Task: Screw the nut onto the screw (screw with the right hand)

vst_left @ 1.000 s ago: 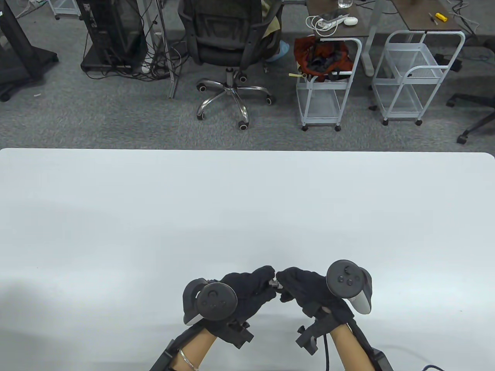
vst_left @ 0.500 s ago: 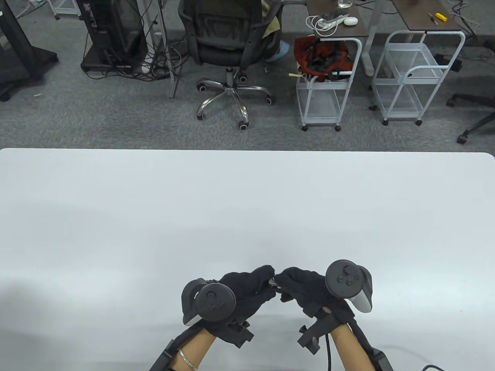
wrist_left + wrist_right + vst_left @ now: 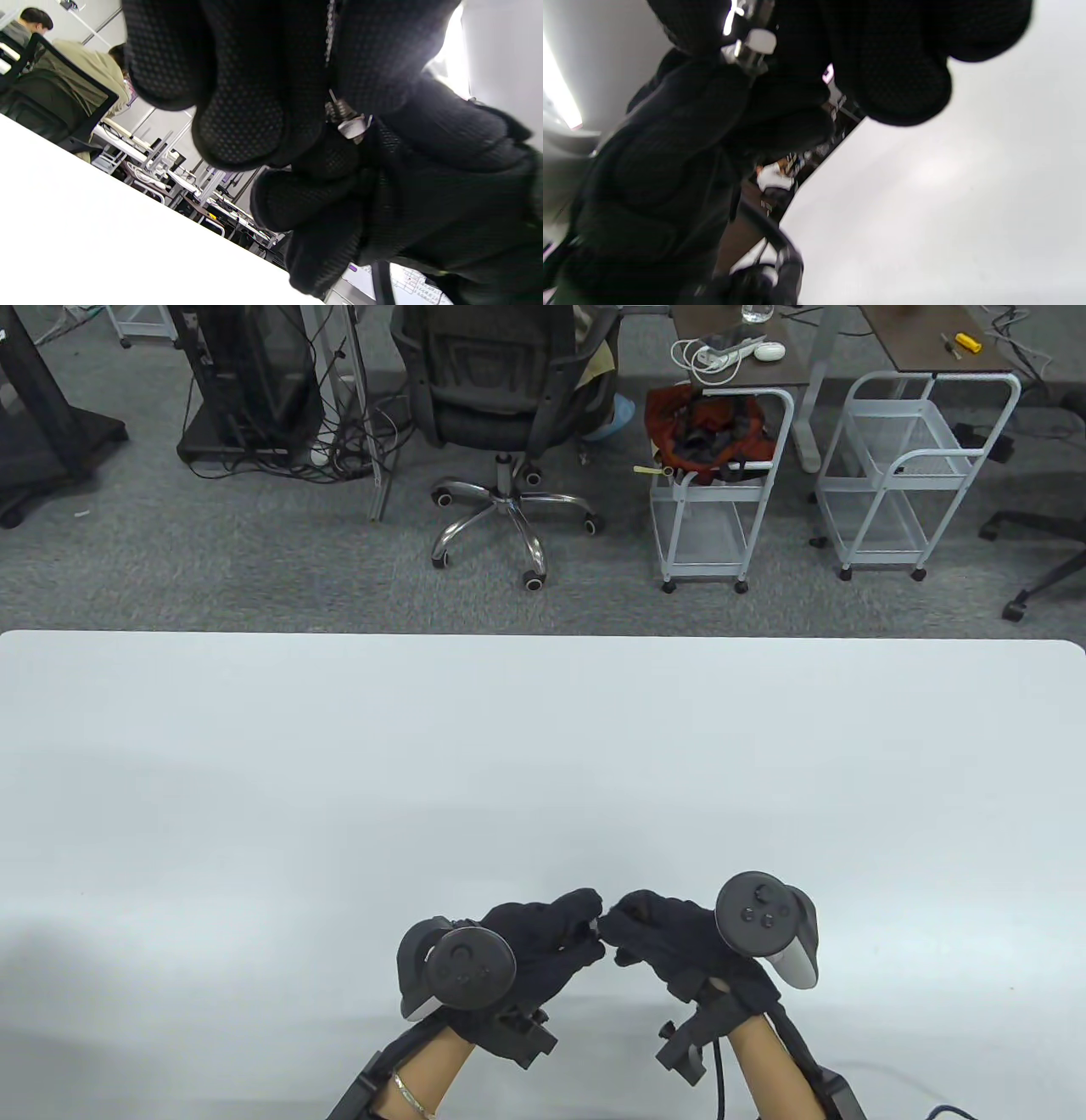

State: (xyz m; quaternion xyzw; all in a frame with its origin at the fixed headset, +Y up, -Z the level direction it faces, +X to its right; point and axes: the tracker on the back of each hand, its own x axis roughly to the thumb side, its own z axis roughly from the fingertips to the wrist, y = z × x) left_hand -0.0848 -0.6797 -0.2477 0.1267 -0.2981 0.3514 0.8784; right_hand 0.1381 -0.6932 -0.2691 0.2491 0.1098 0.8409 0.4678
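Here, just above the near edge of the tabletop, the left hand pinches the screw steady; the right hand, fingers clamped on the nut, should probably turn gently, keeping it square to avoid cross-threading.

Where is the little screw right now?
In the left wrist view, the screw is pinched between the fingertips of the left hand and right hand, above the white table's near edge.
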